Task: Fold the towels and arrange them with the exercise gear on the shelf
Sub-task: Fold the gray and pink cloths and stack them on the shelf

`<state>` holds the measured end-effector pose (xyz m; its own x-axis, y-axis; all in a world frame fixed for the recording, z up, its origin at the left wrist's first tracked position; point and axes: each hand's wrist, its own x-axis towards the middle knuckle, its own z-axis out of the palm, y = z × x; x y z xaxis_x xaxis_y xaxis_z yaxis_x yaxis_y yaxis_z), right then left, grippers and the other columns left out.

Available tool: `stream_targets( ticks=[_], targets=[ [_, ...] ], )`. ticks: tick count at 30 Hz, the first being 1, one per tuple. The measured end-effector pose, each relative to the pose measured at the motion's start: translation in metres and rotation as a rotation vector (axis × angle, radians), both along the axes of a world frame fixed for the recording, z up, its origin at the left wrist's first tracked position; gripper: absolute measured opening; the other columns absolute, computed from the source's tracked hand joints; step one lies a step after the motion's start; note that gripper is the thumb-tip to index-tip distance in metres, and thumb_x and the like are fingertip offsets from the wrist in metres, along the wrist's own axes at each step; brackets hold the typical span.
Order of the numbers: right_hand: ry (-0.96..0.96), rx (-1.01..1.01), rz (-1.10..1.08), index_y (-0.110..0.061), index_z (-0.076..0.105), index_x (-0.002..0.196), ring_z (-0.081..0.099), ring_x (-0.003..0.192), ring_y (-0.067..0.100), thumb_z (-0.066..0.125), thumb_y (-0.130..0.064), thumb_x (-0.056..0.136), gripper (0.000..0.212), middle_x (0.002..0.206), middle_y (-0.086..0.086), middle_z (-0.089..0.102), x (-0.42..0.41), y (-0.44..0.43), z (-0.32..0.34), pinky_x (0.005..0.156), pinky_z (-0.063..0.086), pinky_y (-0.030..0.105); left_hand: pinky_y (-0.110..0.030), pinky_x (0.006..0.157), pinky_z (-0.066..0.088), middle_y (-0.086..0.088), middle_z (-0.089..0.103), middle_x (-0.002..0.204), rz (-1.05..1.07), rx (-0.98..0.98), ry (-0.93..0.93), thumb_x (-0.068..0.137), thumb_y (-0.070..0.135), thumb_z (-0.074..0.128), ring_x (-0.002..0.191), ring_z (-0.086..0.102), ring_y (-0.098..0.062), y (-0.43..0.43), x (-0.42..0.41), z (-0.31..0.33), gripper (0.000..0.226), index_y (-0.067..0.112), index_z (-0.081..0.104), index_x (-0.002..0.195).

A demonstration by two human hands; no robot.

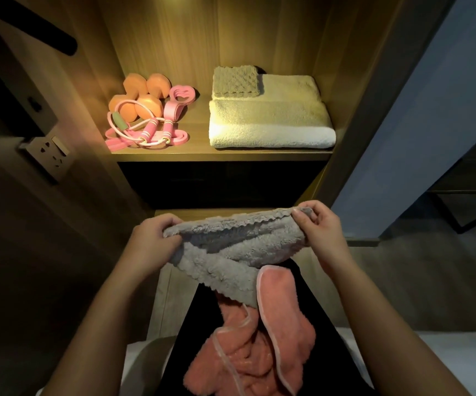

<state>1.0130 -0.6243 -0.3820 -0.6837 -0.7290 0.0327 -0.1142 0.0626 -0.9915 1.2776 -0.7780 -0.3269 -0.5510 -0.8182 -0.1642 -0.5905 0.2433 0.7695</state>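
I hold a fluffy grey towel (231, 250) stretched between both hands in front of the shelf. My left hand (152, 238) grips its left corner and my right hand (316, 224) pinches its right corner. A crumpled pink towel (259, 352) lies in my lap under the grey one. On the lit wooden shelf (197, 151), a large folded white towel (271, 124) lies at the right with a small folded beige towel (235, 81) on its back left. At the left sit orange dumbbells (142, 100), a pink skipping rope (151, 132) and a pink grip trainer (178, 102).
Below the shelf is a dark recess (219, 181), then a lower wooden ledge (174, 212). A wall socket and switch (49, 151) are mounted on the left panel. The cupboard's right side panel (374, 81) borders a grey wall (431, 124).
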Motion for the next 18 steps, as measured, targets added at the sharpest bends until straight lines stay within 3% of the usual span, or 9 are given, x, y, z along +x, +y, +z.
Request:
stream_targets(
  ticks=[5,7,10,13,16,18],
  targets=[
    [0.031,-0.037,0.006,-0.030,0.074,0.082,0.065,0.072,0.001,0.061,-0.018,0.096,0.022,0.077,-0.010,0.072,-0.021,-0.003,0.036,0.061,0.050,0.016,-0.025,0.064,0.049,0.002,0.068,0.094,0.120,0.017,0.340,0.090,0.004,0.062,0.086,0.064,-0.014,-0.010,-0.012,0.026,0.024,0.026,0.069,0.091],
    [0.072,-0.057,-0.013,-0.021,0.072,0.085,0.064,0.075,0.010,0.059,-0.025,0.097,0.018,0.079,-0.001,0.070,-0.031,-0.008,0.059,0.066,0.051,0.027,-0.027,0.066,0.053,0.003,0.068,0.098,0.208,0.103,0.508,0.091,0.003,0.060,0.089,0.066,-0.014,-0.016,-0.022,0.042,0.027,0.029,0.068,0.093],
    [0.125,-0.130,-0.091,-0.006,0.064,0.088,0.062,0.083,0.029,0.056,-0.038,0.094,0.033,0.092,0.021,0.067,-0.041,-0.013,0.095,0.076,0.050,0.046,-0.030,0.070,0.056,0.008,0.071,0.096,0.239,0.150,0.708,0.092,0.007,0.061,0.088,0.070,-0.010,-0.024,-0.034,0.068,0.025,0.030,0.067,0.097],
    [0.182,-0.171,-0.147,-0.013,0.066,0.085,0.061,0.081,0.017,0.055,-0.048,0.089,0.036,0.088,0.013,0.068,-0.046,-0.013,0.121,0.073,0.049,0.039,-0.026,0.061,0.055,0.011,0.074,0.089,0.197,0.075,0.734,0.095,0.026,0.060,0.084,0.071,-0.011,-0.025,-0.041,0.085,0.017,0.038,0.071,0.091],
    [0.182,-0.186,-0.168,-0.019,0.069,0.081,0.061,0.079,0.011,0.055,-0.041,0.095,0.029,0.079,-0.001,0.068,-0.051,-0.014,0.129,0.071,0.048,0.034,-0.022,0.056,0.054,0.007,0.075,0.088,0.193,0.055,0.735,0.097,0.034,0.057,0.078,0.072,-0.010,-0.027,-0.052,0.084,0.014,0.033,0.070,0.091],
    [0.188,-0.167,-0.181,-0.013,0.068,0.082,0.059,0.077,0.013,0.055,-0.035,0.098,0.030,0.078,0.001,0.065,-0.058,-0.017,0.125,0.070,0.045,0.034,-0.020,0.053,0.052,0.008,0.075,0.087,0.220,0.074,0.726,0.098,0.033,0.056,0.076,0.072,-0.008,-0.031,-0.060,0.077,0.013,0.030,0.069,0.095]
  ],
)
